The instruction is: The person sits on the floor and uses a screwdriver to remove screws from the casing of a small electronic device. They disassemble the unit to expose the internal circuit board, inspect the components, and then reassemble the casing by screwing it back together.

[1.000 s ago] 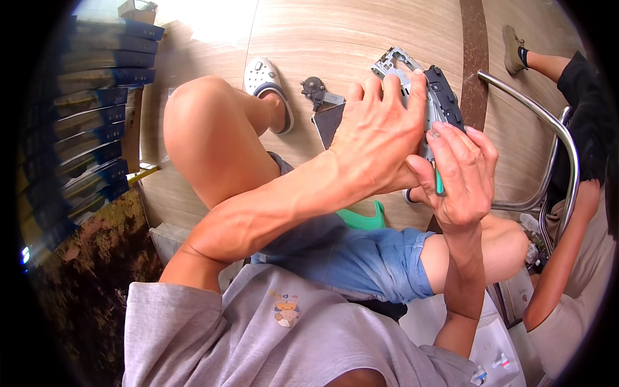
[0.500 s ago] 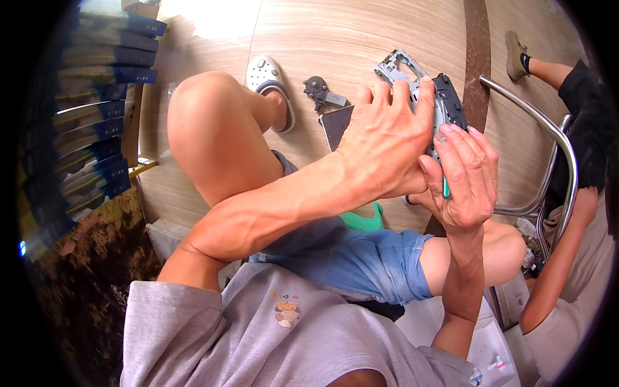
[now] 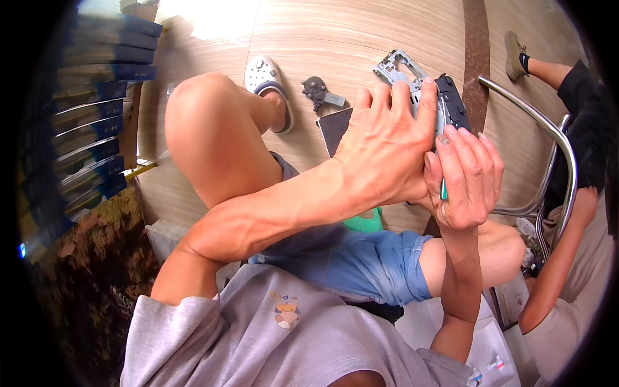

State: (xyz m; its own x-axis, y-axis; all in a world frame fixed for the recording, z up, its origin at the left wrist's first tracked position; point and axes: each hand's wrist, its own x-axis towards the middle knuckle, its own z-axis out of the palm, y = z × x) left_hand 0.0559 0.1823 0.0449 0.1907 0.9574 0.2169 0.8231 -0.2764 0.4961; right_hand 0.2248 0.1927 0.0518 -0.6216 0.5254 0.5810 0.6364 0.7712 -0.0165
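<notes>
My left hand [image 3: 387, 142] lies across a grey metal mechanism with a black plastic side [image 3: 454, 102], gripping it with its fingers stretched over the top. The openwork metal end of the mechanism juts out beyond my fingertips. At its near end my right hand [image 3: 465, 177] is closed around a slim green-handled tool [image 3: 443, 189], of which only a short green piece shows. The tool's tip and the part it meets are hidden by my hands. Left of the mechanism a dark flat panel [image 3: 335, 129] is partly covered by my left hand.
A dark motor-like part [image 3: 316, 93] lies on the wood-patterned floor, right of my white clog [image 3: 263, 76]. A green object [image 3: 364, 221] shows under my forearm. Stacked blue boxes [image 3: 103, 97] stand at left. At right are a chrome chair frame [image 3: 561, 138] and another person's arm [image 3: 558, 271].
My right hand has shifted slightly rightward and its fingers have turned a little. Less of the green handle shows. My left hand stays on the mechanism, nearly still.
</notes>
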